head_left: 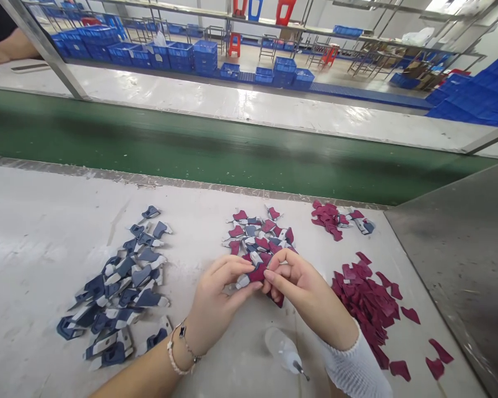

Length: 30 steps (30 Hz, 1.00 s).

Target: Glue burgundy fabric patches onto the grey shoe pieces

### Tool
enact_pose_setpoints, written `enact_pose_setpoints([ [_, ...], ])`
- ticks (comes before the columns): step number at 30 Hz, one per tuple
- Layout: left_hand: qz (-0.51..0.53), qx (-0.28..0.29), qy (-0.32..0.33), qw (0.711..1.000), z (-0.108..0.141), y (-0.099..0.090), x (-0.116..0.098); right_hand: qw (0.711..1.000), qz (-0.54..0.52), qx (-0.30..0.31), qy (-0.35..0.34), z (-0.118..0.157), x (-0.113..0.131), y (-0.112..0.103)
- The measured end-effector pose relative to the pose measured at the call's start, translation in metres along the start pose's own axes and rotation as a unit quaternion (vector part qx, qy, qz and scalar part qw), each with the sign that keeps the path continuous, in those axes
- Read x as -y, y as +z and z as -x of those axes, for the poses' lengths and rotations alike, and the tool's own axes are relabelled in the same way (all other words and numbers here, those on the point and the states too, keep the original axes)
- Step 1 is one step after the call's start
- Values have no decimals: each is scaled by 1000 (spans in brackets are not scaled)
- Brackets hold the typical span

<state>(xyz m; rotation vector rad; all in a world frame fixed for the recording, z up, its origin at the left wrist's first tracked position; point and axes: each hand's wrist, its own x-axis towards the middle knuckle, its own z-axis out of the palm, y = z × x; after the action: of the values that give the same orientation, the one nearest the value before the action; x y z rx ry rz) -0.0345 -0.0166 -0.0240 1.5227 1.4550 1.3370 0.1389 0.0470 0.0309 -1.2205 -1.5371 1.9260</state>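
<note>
Over the middle of the desk (195,215), just on my side of a mixed heap (269,226), one maroon-faced piece (257,273) sits between my hands. My left hand (219,287) is nearly closed, thumb and fingers pinching it towards its pale tip; my right hand (301,282) has thumb and forefinger closed on the opposite side, the other fingers curled under. It looks like fitting the maroon face to its base. To do that well, I'd steady the base with the left, line up the outlines first, then press with the right thumb from one end to the other, so no edge stands proud.

Counting: one piece held, one white bottle (282,348) close to me, nozzle pointing my way, and four groups. Towards the left, the navy-and-grey pile (126,268) shows about thirty, too overlapped for an exact figure. The mixed heap shows roughly twenty. Towards the right edge, the maroon heap (367,304) runs to dozens, with two maroon pieces (441,351) farthest out. Near the far right corner, a small cluster (327,218) mixes maroon with navy-and-grey, uncountable.
</note>
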Motion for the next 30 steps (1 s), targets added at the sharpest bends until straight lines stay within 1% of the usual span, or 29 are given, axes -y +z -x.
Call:
enact_pose_setpoints([
  [2,-5,1,13,1000,0,-1,-1,1000,5,9,4,1,1,-1],
  [4,12,5,12,1000,0,-2,-2,1000,15,23,10,2,2,-2],
  [9,123,26,-31,992,-2,-4,-6,998,50,49,-2,4,5,-6],
  [12,151,38,-25,987,-3,-5,-8,996,77,47,-26,5,6,-6],
  [18,167,34,6,985,0,-5,-5,985,158,21,-67,13,11,0],
  [20,188,44,-22,981,0,-5,-5,973,215,-3,-78,16,12,4],
  [22,207,81,-79,972,0,-5,-6,950,297,-28,-95,19,14,8],
  [24,191,113,-123,967,-1,-6,-7,923,366,-40,-112,21,15,10],
  [27,154,127,-135,970,-3,-7,-10,906,402,-18,-131,25,17,9],
  [30,171,123,-134,968,-3,-8,-13,891,430,15,-147,26,18,6],
])
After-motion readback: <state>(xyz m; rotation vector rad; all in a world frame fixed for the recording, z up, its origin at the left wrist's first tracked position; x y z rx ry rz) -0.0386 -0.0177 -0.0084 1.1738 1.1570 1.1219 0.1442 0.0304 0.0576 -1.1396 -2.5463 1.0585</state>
